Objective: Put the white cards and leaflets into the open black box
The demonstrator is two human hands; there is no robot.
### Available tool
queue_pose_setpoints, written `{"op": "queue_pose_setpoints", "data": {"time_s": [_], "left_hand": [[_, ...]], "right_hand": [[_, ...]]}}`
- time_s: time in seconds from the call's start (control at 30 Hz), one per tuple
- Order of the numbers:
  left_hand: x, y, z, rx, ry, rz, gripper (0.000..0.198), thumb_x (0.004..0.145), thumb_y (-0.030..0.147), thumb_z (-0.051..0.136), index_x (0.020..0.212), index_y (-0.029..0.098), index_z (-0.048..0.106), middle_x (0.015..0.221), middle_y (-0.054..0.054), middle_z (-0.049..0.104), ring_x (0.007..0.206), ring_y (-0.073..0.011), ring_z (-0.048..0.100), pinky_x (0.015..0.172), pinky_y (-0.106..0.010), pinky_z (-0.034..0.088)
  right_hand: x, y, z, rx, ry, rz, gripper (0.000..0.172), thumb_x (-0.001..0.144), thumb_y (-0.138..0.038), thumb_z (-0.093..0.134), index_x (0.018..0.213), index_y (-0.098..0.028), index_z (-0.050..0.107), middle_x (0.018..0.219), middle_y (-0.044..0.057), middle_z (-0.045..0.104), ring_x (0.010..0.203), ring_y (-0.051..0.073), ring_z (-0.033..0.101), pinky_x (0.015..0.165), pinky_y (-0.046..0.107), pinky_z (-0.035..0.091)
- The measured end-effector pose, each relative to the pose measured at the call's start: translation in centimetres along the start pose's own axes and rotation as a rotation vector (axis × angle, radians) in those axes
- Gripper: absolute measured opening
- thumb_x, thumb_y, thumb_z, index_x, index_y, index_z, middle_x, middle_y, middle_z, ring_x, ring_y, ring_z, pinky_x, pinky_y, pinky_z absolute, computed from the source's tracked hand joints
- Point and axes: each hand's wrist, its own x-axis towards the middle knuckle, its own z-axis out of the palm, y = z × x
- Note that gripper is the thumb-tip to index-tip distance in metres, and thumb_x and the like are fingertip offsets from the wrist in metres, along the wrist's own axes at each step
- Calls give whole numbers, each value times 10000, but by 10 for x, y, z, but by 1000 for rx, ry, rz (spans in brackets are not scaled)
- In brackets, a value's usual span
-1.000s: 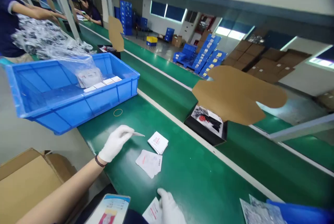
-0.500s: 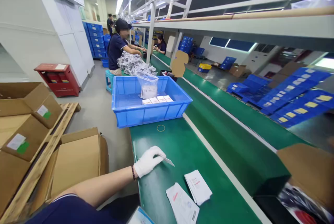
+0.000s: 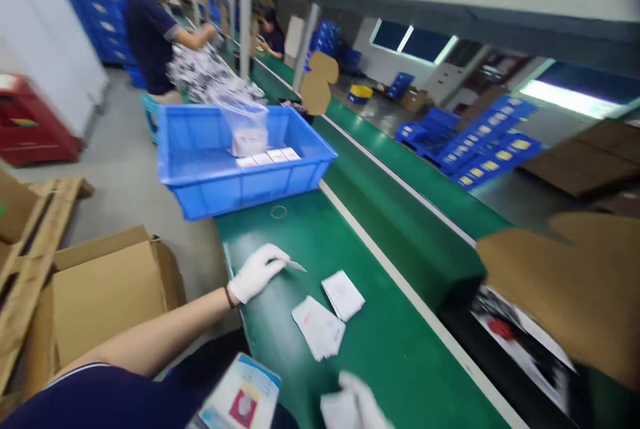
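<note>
My left hand [image 3: 257, 271], in a white glove, rests on the green bench and pinches a small white card [image 3: 296, 266] by its end. Two small stacks of white printed leaflets [image 3: 330, 312] lie just right of it. My right hand [image 3: 363, 406], also gloved and blurred, is at the bottom edge and holds a white leaflet [image 3: 334, 410]. A printed booklet [image 3: 240, 397] lies in my lap area.
A blue crate [image 3: 240, 182] with white boxes and a plastic bag stands ahead; a rubber band [image 3: 279, 211] lies before it. An open black box with a brown cardboard flap [image 3: 550, 296] rides the conveyor at right. Cardboard cartons [image 3: 100, 296] sit left. A person in dark blue [image 3: 150, 22] works farther along.
The camera has swung back to the right and down. My left hand still holds the card in the same spot. My right hand has come back into view at the bottom with a leaflet.
</note>
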Motion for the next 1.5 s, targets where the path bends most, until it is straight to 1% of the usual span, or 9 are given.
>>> {"op": "queue_pose_setpoints", "data": {"time_s": [0.17,0.33,0.47,0.57,0.8,1.07,1.23,1.37,1.5], "left_hand": [[5,-6,2,17,53,5,246,868,411,513,903,214,656,990,-56,605,969,-220,546,939,-359,422],[-1,3,2,-156,93,-139,370,836,425,546,1095,166,600,1032,-88,605,978,-231,575,939,-359,438],[-2,10,3,-297,81,-250,609,819,377,576,1332,116,375,792,-49,621,758,-207,617,847,-356,475],[2,12,5,-321,78,-236,625,797,363,609,1317,103,378,756,-35,605,707,-187,595,791,-327,475],[3,17,15,-354,5,-232,385,796,382,638,1073,130,551,703,-18,562,704,-164,542,739,-273,433],[-7,30,4,-424,-97,-296,231,811,329,636,936,143,579,737,-14,553,661,-125,484,630,-219,387],[-5,47,4,-454,-199,-301,194,823,322,624,892,149,572,692,-12,548,669,-135,503,633,-218,393],[-8,68,8,-419,-392,-259,194,838,359,607,846,166,585,865,-54,611,813,-178,567,737,-251,444],[-22,86,36,-321,-706,-187,220,821,389,628,762,177,619,1282,-79,496,1184,-268,454,1039,-356,350]], "right_hand": [[55,-19,-78,187,264,140,449,896,-384,379,1327,-274,441,1057,34,622,959,218,580,852,353,470],[132,-16,-88,-1,215,73,478,819,-290,544,1289,-220,496,1210,65,553,1098,254,498,924,372,408],[101,-5,-79,-127,401,111,281,846,-377,560,1074,-219,606,1112,53,579,1028,242,511,853,353,412],[63,-4,-58,-46,287,235,279,859,-479,531,775,-222,600,817,8,590,763,184,546,679,300,414],[51,-15,-5,-58,325,382,484,650,-584,700,927,-209,572,932,64,565,884,254,527,671,315,406],[33,1,-7,440,232,460,317,693,-421,677,870,-204,529,759,-8,599,699,187,567,621,274,424],[20,11,-12,384,238,445,256,794,-458,578,895,-224,561,763,-19,614,709,193,570,616,282,406],[-3,0,-26,301,374,497,213,820,-441,570,848,-230,580,729,-26,611,684,183,561,638,284,400],[-27,-36,-32,593,485,459,222,860,-430,572,797,-218,555,625,-51,597,599,137,580,604,231,425]]}}
